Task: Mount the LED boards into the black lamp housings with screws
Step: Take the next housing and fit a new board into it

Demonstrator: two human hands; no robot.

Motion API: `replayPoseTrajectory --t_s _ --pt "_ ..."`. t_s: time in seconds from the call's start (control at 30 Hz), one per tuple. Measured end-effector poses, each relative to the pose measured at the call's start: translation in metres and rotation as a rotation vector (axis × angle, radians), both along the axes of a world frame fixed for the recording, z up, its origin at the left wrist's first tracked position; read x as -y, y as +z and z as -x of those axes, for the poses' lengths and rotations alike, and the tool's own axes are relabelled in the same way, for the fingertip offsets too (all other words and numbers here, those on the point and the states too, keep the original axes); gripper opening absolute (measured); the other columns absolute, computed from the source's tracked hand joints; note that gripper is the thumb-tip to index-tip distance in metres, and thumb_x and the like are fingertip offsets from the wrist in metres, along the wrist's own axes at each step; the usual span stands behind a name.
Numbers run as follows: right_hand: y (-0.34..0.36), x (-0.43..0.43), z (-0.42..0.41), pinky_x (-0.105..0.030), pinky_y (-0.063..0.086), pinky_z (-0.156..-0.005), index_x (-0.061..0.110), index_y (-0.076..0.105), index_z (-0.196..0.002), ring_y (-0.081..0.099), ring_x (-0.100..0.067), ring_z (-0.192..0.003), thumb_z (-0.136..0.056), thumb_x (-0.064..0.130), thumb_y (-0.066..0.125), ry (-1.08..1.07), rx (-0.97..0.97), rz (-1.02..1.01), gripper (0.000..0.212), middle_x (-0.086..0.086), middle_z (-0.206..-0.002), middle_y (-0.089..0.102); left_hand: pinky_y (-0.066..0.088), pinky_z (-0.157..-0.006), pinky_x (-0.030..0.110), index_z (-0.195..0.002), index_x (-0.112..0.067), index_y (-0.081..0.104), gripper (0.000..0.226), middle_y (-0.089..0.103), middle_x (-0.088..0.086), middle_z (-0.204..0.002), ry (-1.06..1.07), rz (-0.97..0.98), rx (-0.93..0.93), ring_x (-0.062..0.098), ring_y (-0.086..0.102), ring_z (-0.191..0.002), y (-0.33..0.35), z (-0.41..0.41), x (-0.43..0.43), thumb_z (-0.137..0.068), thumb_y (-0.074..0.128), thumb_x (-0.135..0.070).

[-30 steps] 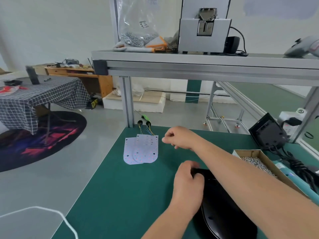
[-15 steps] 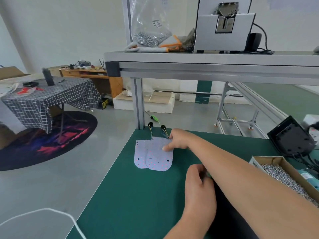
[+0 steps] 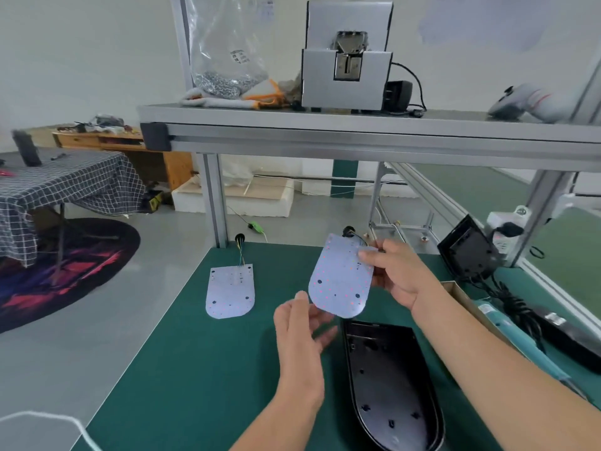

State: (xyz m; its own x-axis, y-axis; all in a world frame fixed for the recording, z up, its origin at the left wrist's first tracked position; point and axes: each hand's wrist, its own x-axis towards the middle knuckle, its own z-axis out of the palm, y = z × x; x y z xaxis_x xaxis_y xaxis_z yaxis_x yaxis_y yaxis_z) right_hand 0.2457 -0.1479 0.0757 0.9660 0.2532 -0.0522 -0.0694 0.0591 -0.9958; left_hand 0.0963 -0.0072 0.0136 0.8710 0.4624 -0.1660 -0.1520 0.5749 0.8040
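My right hand (image 3: 398, 275) pinches the upper right edge of a white LED board (image 3: 340, 279) and holds it tilted in the air above the green mat (image 3: 195, 369). Wires and a black plug hang from its top. My left hand (image 3: 300, 327), fingers straight, touches the board's lower left edge from below. An open black lamp housing (image 3: 390, 382) lies on the mat just under and in front of the board. A second LED board (image 3: 231, 291) with its wires lies flat on the mat to the left.
A cardboard box (image 3: 455, 288) stands at the right edge, partly behind my right arm. A teal tool (image 3: 520, 346) and black cables (image 3: 514, 304) lie right of it. A black device (image 3: 468, 255) sits at the back right. An aluminium shelf (image 3: 357, 131) overhangs the bench.
My right hand took the top LED board off the stack and lifted it toward me. My left hand left the housing and rose to the board's lower edge. The housing is uncovered.
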Motion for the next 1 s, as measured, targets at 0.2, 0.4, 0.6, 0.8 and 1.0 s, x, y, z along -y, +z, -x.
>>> replayPoseTrajectory --t_s 0.2,0.4,0.6,0.8,1.0 --pt "-0.011 0.022 0.060 -0.026 0.052 -0.047 0.007 0.058 -0.099 0.069 -0.016 -0.062 -0.094 -0.002 0.072 0.040 0.086 0.096 0.018 -0.010 -0.080 0.072 0.061 -0.092 0.047 -0.115 -0.030 0.076 0.041 0.081 -0.006 -0.108 -0.191 -0.420 -0.016 0.020 0.076 -0.104 0.014 0.008 -0.005 -0.081 0.072 -0.053" --pt "-0.005 0.038 0.062 -0.027 0.054 -0.056 0.004 0.066 -0.108 0.070 -0.017 -0.073 -0.109 0.017 0.055 -0.092 0.188 0.070 0.017 -0.012 -0.095 0.074 0.060 -0.069 0.041 -0.102 -0.016 0.080 0.025 0.080 0.013 -0.102 -0.361 -0.326 0.047 0.030 0.073 -0.083 0.026 0.015 -0.024 -0.086 0.071 -0.034" --pt "-0.003 0.033 0.017 -0.031 0.015 -0.129 0.021 0.023 -0.167 0.013 -0.014 -0.161 -0.108 0.010 0.050 0.069 0.545 0.827 0.067 0.002 -0.174 0.016 0.057 -0.063 0.034 -0.101 -0.011 0.078 0.025 0.074 0.017 -0.097 -0.524 -0.166 0.109 0.029 0.070 -0.071 0.026 0.017 -0.028 -0.086 0.075 -0.030" --pt "-0.009 0.021 0.013 -0.040 0.047 -0.085 0.024 0.064 -0.104 0.061 -0.024 -0.094 -0.110 0.027 0.053 0.050 0.662 0.805 0.013 0.001 -0.096 0.068 0.055 -0.057 0.029 -0.093 -0.015 0.075 0.019 0.071 0.006 -0.085 -0.500 -0.047 0.154 0.020 0.067 -0.066 0.023 0.013 -0.031 -0.084 0.079 -0.031" --pt "-0.015 0.007 0.056 -0.029 0.040 -0.065 0.031 0.054 -0.082 0.043 -0.006 -0.068 -0.107 0.031 0.061 0.255 0.701 0.679 0.026 0.011 -0.071 0.054 0.061 -0.080 0.032 -0.127 -0.009 0.070 0.037 0.074 0.008 -0.119 -0.426 0.057 0.206 0.018 0.073 -0.099 0.021 0.007 -0.026 -0.101 0.059 -0.033"
